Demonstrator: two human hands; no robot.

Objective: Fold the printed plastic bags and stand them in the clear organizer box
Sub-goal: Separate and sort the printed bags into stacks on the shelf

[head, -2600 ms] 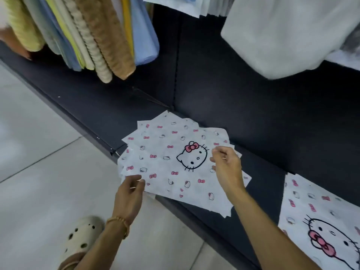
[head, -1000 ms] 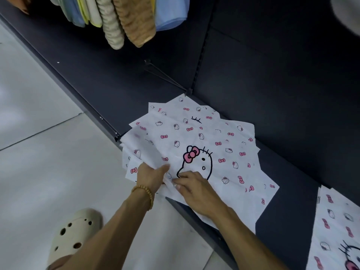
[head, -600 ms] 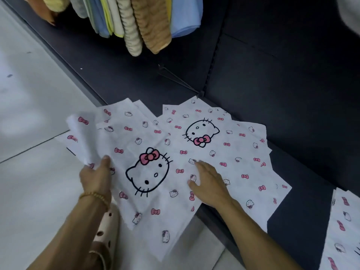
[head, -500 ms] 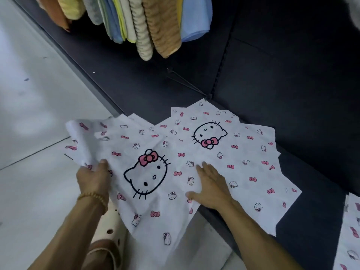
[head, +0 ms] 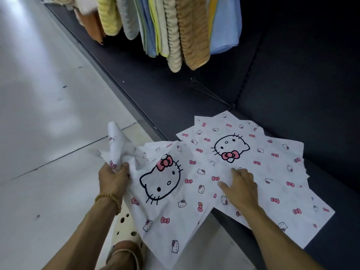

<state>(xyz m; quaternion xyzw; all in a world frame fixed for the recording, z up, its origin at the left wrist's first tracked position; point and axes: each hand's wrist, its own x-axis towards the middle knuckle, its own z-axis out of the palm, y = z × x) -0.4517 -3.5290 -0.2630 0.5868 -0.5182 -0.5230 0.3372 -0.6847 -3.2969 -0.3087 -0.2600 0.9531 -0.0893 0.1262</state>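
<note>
The left hand (head: 114, 177) is gripping the bunched upper-left corner of a printed plastic bag (head: 167, 193), its fingers curled round the crumpled white film, which is sticking up above the knuckles. That bag is hanging partly off the front edge of the dark shelf (head: 282, 84) over the pale tiled floor (head: 39, 114); its long axis is running diagonally from the gripped corner at upper left down toward the lower right, and the big cat face on it is tilting, with the pink bow pointing up and slightly right. The right hand (head: 240, 189) is lying flat with straight, spread fingers on the stack of bags (head: 272, 162), pressing it onto the shelf and holding nothing. The stack is lying fanned on the shelf, and the top sheet's cat face is showing upside down, bow toward the person. A beaded bracelet (head: 110, 200) is circling the left wrist, and a cream perforated clog (head: 124, 232) is showing below it. Folded towels (head: 175, 30) are hanging above the shelf.
</note>
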